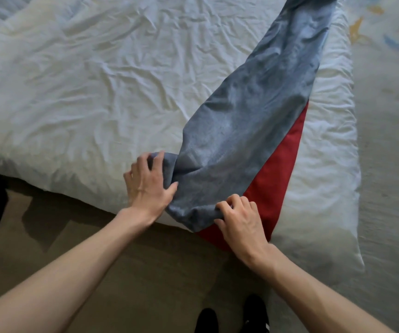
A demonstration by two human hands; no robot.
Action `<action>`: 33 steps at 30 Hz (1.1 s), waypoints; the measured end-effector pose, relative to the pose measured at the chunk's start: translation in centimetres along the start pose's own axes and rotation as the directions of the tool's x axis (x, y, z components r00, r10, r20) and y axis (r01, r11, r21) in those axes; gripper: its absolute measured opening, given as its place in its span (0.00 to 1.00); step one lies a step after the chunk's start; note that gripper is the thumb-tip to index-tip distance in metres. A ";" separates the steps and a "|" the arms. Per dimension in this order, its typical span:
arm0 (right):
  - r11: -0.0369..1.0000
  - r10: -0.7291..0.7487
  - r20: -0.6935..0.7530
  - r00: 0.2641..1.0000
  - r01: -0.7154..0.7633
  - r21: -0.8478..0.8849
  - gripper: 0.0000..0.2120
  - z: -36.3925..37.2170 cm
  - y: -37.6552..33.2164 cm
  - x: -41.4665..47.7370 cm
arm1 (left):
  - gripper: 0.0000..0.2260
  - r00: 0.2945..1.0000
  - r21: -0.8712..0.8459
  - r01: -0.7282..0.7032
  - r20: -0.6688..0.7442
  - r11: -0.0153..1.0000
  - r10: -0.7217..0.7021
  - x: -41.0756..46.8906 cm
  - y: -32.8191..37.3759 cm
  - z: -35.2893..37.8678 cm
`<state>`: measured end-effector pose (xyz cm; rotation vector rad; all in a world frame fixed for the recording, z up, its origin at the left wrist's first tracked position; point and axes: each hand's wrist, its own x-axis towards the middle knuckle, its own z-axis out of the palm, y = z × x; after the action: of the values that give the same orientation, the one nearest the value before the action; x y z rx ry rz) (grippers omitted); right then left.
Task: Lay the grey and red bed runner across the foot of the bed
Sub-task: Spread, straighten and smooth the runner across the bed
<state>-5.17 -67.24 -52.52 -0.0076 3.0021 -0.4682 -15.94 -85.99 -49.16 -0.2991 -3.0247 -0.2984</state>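
Nearest us are black shoes (232, 317) on the brown floor (112, 246), at the edge of the bed (325, 219). Just beyond, both hands are clamped on the near end of the bed runner (241, 121). The left hand (148, 186) has its fingers curled round a bunched grey corner. The right hand (239, 219), set apart from it, pinches the grey edge where the red band begins.

From there the runner lies slantwise over the creased white duvet (73, 92), narrowing and rumpled toward the far side, not yet square to the foot.

We judge it light, soft and limp, with a plush grey face that should drag a little on the cotton. It will sag and twist unless we take it by the two near corners, spread wide. We can read no label, brand or writing anywhere.
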 end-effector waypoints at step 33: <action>0.996 -0.045 0.019 0.999 0.046 -0.081 0.08 1.4 -0.5 3.2 | 0.09 0.866 -0.347 0.422 0.427 0.837 -0.260 1.5 -6.4 3.3</action>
<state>-8.22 -68.24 -53.98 -0.0858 3.0069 -0.3485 -18.88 -91.19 -53.37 0.2130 -3.3321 -1.0670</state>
